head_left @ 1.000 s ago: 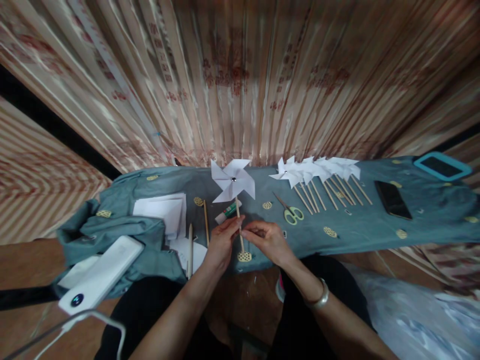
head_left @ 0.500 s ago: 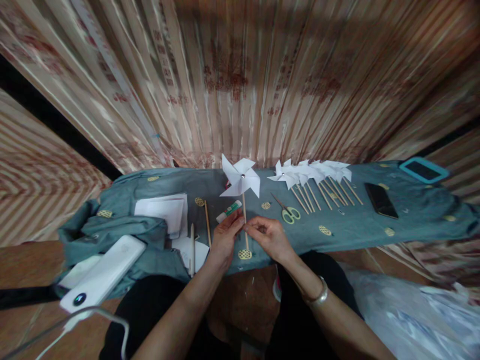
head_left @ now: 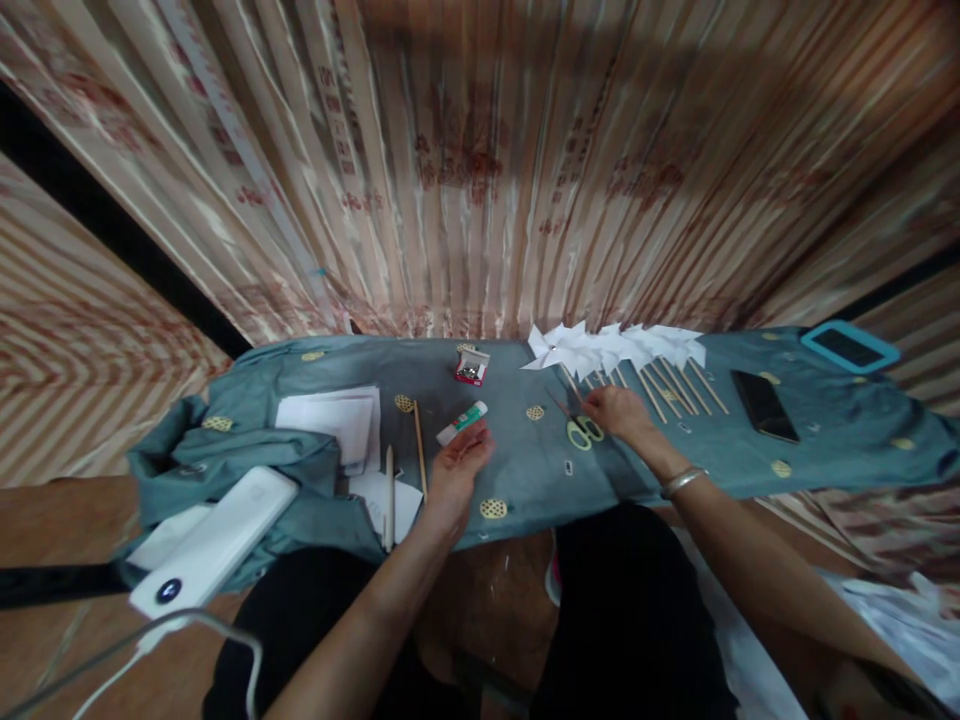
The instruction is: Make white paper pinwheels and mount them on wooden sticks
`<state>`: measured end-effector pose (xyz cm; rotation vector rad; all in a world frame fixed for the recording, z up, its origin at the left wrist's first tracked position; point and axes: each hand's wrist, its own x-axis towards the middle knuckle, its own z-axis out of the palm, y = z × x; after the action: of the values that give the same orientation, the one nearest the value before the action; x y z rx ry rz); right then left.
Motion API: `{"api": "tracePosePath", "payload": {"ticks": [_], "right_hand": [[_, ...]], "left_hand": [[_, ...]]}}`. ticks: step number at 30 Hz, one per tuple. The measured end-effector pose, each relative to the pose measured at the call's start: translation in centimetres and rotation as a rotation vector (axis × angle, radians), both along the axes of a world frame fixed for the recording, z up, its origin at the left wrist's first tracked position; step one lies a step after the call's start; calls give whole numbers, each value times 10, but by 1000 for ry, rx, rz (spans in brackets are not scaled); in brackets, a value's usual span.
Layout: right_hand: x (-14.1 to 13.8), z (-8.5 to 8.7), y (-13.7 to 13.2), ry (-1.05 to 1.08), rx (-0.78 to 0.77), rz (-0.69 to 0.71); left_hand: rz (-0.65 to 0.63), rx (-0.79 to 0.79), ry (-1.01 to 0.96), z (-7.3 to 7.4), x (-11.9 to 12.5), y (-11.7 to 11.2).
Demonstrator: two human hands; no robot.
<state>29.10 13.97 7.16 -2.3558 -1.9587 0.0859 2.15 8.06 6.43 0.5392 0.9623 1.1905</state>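
My right hand [head_left: 621, 412] is closed on the thin wooden stick of a white paper pinwheel [head_left: 555, 347]. This pinwheel lies at the left end of a row of several overlapping pinwheels [head_left: 637, 343], their sticks slanting toward me. Green-handled scissors [head_left: 583, 432] lie just left of that hand, partly under the stick. My left hand [head_left: 454, 475] is empty, its fingers loosely bent and apart, just below a glue stick [head_left: 463, 423]. Behind the glue stick stands an open small red box [head_left: 472, 367] with shiny metal pieces inside.
Paper sheets [head_left: 330, 425], a wooden stick [head_left: 419, 450] and a pale pen-like tool [head_left: 389, 495] lie to the left. A white power bank [head_left: 217, 540] with a cable rests at the front left. A black phone [head_left: 765, 405] and a blue-framed tablet [head_left: 849, 347] lie at right.
My right hand has carried the pinwheel rightward, from upright in front of me to the row's left end. My left hand has let go of its stick. The red box is now uncovered.
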Motion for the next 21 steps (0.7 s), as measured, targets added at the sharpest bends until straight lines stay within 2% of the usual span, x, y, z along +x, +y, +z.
{"api": "tracePosePath", "payload": {"ticks": [5,9,12,13,15,16,19,20,21], "right_hand": [[7,-13,11,-40,-36,-5],[13,-12,15,-60,-48,-15],[9,-8,6,-72,4,-4],[4,-7,0,-61,92,24],[-12,-9,-20,-18,154,96],[-24,-12,-32,59,236,176],[-65,-27,-72,216,289,316],[-78,-33,-83,306,300,373],[-90,-38,-93,378,298,403]], "left_hand": [[-3,-7,9,0,2,0],[-12,-4,18,-2,3,0],[-5,41,60,-2,4,-3],[-9,63,78,1,3,-6],[-49,109,105,17,1,-12],[-94,130,100,31,0,-17],[-273,230,65,80,-9,-34],[-320,286,34,92,-13,-43],[-360,357,10,97,-18,-55]]}}
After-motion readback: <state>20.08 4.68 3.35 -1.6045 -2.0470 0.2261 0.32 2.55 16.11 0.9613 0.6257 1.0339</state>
